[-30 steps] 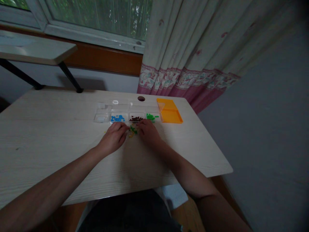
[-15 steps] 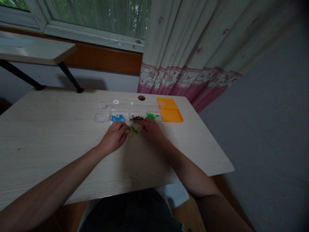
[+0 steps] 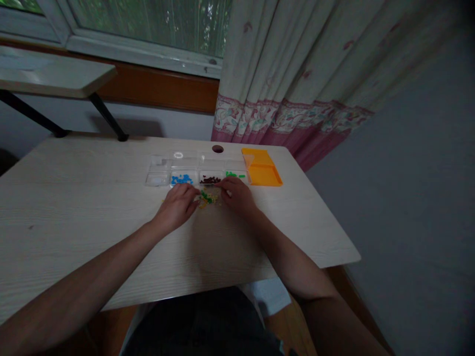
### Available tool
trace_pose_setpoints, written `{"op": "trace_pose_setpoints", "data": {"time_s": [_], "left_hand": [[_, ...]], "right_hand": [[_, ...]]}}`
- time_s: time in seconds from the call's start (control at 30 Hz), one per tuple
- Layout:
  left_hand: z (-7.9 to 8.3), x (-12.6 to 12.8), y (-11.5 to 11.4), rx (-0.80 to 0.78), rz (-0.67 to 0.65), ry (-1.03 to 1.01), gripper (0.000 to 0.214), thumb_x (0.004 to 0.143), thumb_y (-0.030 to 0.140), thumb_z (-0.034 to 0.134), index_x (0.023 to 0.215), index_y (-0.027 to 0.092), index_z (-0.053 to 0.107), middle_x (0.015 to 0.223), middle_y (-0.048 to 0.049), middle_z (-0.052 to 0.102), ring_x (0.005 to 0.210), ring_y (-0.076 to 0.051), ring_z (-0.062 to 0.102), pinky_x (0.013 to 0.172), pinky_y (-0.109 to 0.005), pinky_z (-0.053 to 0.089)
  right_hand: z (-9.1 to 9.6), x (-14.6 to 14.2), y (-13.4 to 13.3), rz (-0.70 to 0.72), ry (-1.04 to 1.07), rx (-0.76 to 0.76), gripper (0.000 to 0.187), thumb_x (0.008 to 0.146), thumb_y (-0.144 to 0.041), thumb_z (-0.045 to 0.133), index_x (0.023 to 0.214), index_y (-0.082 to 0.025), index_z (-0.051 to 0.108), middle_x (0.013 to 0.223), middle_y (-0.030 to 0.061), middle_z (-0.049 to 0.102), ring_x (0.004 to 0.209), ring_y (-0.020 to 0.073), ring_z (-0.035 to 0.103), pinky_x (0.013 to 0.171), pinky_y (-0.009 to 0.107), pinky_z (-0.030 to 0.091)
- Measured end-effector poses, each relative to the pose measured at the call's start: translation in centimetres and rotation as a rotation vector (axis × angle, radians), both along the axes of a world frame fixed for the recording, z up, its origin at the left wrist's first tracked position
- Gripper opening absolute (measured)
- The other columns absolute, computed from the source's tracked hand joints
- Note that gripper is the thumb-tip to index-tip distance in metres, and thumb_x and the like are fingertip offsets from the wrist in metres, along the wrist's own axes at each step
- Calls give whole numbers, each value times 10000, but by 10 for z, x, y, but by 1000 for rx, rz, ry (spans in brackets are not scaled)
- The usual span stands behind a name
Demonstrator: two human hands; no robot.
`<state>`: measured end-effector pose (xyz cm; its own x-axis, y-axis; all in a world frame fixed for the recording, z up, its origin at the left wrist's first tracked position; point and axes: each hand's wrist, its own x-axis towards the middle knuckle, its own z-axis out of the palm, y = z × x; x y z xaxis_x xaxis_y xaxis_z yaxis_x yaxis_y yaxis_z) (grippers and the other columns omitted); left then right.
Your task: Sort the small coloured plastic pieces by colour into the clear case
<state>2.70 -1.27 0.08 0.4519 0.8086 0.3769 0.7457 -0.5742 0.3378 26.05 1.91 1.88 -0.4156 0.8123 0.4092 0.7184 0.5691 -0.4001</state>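
Note:
A small loose pile of green and yellow pieces (image 3: 208,198) lies on the table between my hands. At its left edge is my left hand (image 3: 178,201), palm down, its thumb and forefinger a little apart and nothing visible between them. My right hand (image 3: 238,195) is at the pile's upper right, fingertips pinched by the front rim of the clear compartment box (image 3: 158,180). Whatever the pinch holds is too small to make out. In the box's front row sit blue pieces (image 3: 181,180), dark brown pieces (image 3: 210,180) and bright green pieces (image 3: 232,174), partly behind my right hand.
An orange tray-like lid (image 3: 264,175) lies at the box's right end. Behind the box is a round hole (image 3: 217,149) in the pale wooden table (image 3: 92,217). A raised shelf (image 3: 55,74) stands at the back left, and a curtain (image 3: 282,109) hangs behind the table.
My right hand has shifted slightly up and right from the pile to the rim by the brown pieces. My left hand has stayed nearly in place.

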Motion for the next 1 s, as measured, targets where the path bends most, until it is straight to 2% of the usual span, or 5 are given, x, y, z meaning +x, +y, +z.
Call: {"op": "trace_pose_setpoints", "data": {"time_s": [0.33,0.47,0.63,0.8,1.0], "left_hand": [[0,2,1,36,12,54,181,944,274,497,995,178,642,1040,-100,591,979,-266,517,881,-417,439],[2,2,1,36,-1,-3,157,938,273,513,941,176,635,1001,-94,604,953,-258,516,867,-409,427],[14,3,-2,54,51,-416,138,926,318,559,876,200,609,913,-50,616,934,-211,538,893,-366,409],[16,4,-6,-193,55,-782,211,901,387,585,807,198,583,815,-14,574,791,-163,527,769,-300,416],[11,9,-10,-433,82,-1066,250,830,411,677,759,186,594,727,12,557,691,-134,498,680,-266,384]], "right_hand": [[-3,-1,1,18,40,53,325,843,-85,543,1054,-238,738,1032,60,692,993,190,620,929,340,490],[-1,-4,-1,59,56,84,312,838,-85,535,1035,-212,741,1001,69,695,967,188,628,899,330,501],[2,-12,-11,145,43,235,327,868,-111,541,1123,-227,709,1056,68,691,1004,190,608,898,341,474],[8,-20,-26,172,49,410,249,930,-244,582,1154,-275,687,1059,40,697,1012,182,590,915,358,433],[6,-26,-32,140,55,477,236,920,-343,634,1146,-301,688,1003,16,701,1004,181,573,922,358,410]]}}
